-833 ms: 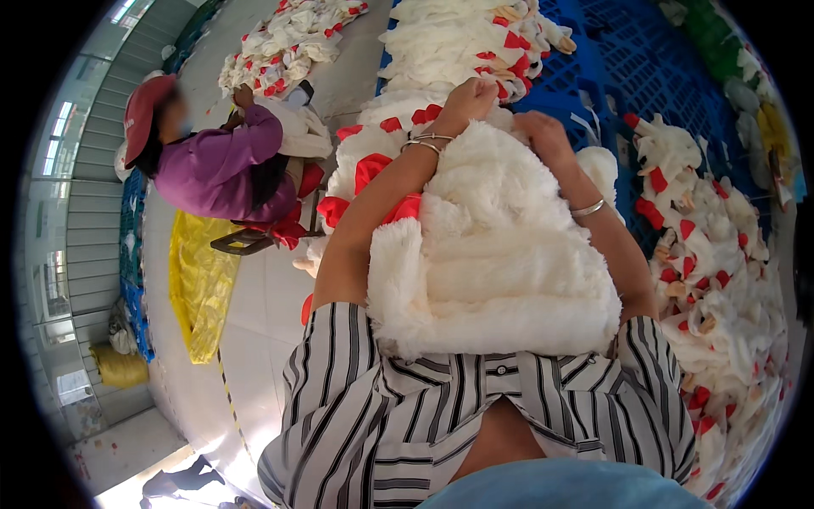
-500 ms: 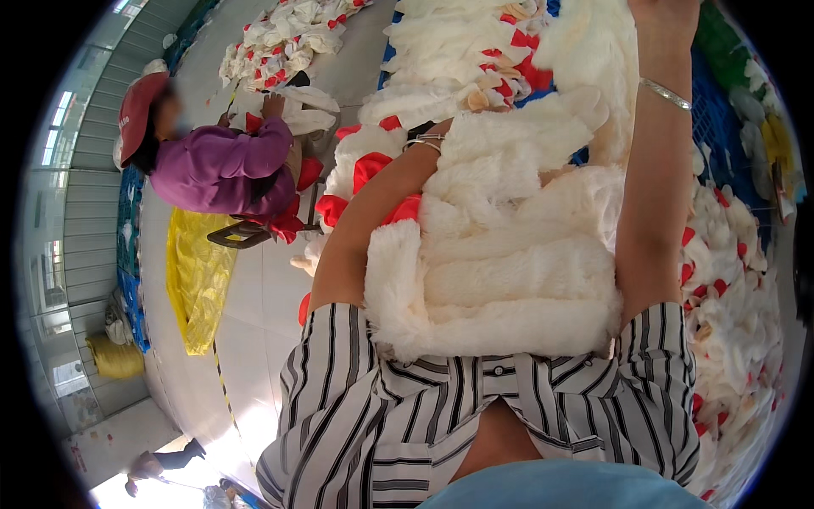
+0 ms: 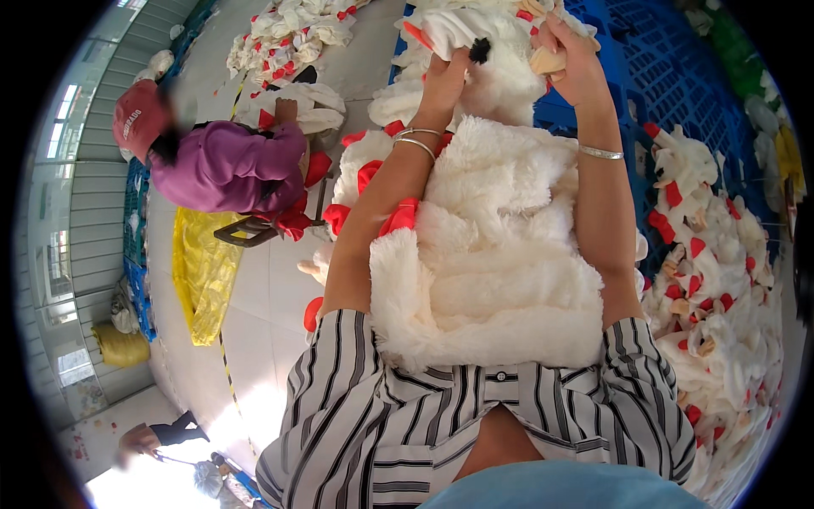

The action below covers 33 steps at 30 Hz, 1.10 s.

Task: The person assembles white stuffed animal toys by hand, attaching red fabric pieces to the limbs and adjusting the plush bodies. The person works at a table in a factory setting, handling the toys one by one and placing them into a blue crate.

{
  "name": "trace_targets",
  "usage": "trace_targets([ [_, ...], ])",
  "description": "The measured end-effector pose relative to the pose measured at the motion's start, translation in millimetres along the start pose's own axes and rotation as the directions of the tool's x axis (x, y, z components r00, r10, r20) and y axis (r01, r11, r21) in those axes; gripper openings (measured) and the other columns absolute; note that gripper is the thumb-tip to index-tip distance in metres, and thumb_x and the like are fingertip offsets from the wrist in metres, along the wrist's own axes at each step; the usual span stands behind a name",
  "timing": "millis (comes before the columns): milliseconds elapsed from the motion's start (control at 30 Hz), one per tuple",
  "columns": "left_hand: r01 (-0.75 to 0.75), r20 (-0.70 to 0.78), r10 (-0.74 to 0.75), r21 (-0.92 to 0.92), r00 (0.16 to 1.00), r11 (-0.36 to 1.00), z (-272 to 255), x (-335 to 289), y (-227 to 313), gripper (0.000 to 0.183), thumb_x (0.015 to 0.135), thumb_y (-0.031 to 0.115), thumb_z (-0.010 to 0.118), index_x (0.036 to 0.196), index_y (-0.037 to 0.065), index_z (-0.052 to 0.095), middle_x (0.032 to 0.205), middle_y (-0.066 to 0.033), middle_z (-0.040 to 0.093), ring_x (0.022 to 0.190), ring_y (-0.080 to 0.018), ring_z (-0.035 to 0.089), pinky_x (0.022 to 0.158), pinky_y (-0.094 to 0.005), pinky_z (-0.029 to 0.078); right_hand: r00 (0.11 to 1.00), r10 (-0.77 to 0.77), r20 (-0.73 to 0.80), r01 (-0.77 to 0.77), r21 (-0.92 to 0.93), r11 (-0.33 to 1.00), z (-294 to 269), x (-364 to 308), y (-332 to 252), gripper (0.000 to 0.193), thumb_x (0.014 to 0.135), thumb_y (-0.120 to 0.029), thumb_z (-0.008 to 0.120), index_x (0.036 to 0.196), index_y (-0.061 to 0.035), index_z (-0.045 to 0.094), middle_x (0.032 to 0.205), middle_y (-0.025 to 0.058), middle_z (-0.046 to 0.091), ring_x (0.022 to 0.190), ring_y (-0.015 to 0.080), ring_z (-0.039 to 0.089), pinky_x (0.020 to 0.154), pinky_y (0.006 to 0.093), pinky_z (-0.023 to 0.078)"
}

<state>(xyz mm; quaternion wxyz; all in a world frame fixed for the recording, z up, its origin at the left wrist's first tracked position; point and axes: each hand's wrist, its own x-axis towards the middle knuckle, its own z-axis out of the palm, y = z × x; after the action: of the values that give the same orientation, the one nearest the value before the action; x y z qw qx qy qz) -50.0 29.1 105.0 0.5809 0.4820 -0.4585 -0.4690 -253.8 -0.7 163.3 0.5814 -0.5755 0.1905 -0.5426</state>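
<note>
My left hand (image 3: 447, 78) is closed on a white plush piece (image 3: 449, 32) with a red tip and a black tuft, at the top middle. To its right, my right hand (image 3: 579, 66) grips a beige part (image 3: 547, 61) of white plush; whether both hands hold the same piece I cannot tell. Between my forearms, thick folds of white plush fabric (image 3: 500, 280) lie against my front. Beyond them, more white plush pieces (image 3: 500, 93) lie under and around my hands.
Blue plastic pallets (image 3: 678, 76) lie at the upper right. A heap of white plush pieces with red parts (image 3: 721, 314) fills the right side. On the left sits a person in a purple top (image 3: 229, 165), near a yellow plastic sheet (image 3: 203, 271). Another plush pile (image 3: 288, 38) lies farther off.
My right hand has come inward from the upper right, and my left hand has moved up out of the plush. More blue pallet shows on the right. Both hands now grip plush.
</note>
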Motion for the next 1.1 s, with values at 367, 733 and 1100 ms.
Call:
trace_targets([
  [367,0.1,0.046,-0.089,-0.368,0.995,0.925,-10,2,31,0.037,0.087,0.018,0.064,0.117,-0.003,0.06,0.106,-0.0085,0.067,0.094,-0.0182,0.065,0.082,-0.0316,0.054,0.947,0.2,-0.253,-0.131,0.266,0.955,-12,-10,37,0.025,0.093,-0.026,0.064,0.105,-0.0049,0.065,0.093,0.0041,0.065,0.082,0.0094,0.058,0.069,0.0225,0.045],
  [733,-0.339,0.193,0.317,0.088,0.929,0.937,12,-24,46,0.048,0.088,0.019,0.068,0.13,0.002,0.053,0.12,-0.0081,0.06,0.106,-0.0133,0.059,0.082,-0.0275,0.053,0.952,0.259,-0.161,-0.176,0.401,0.899,42,-14,71,0.048,0.102,-0.041,0.041,0.137,-0.0089,0.047,0.133,0.0061,0.056,0.121,0.0196,0.054,0.101,0.0363,0.044],
  [1100,-0.434,0.138,0.412,0.339,0.9,0.834,-19,0,-11,0.054,0.089,0.027,0.067,0.13,-0.002,0.05,0.106,-0.0125,0.065,0.09,-0.0202,0.065,0.084,-0.032,0.053,0.955,0.205,-0.212,-0.16,0.213,0.964,42,-41,36,0.036,0.095,-0.032,0.056,0.119,-0.0059,0.06,0.11,0.0095,0.067,0.1,0.022,0.065,0.087,0.0336,0.053],
])
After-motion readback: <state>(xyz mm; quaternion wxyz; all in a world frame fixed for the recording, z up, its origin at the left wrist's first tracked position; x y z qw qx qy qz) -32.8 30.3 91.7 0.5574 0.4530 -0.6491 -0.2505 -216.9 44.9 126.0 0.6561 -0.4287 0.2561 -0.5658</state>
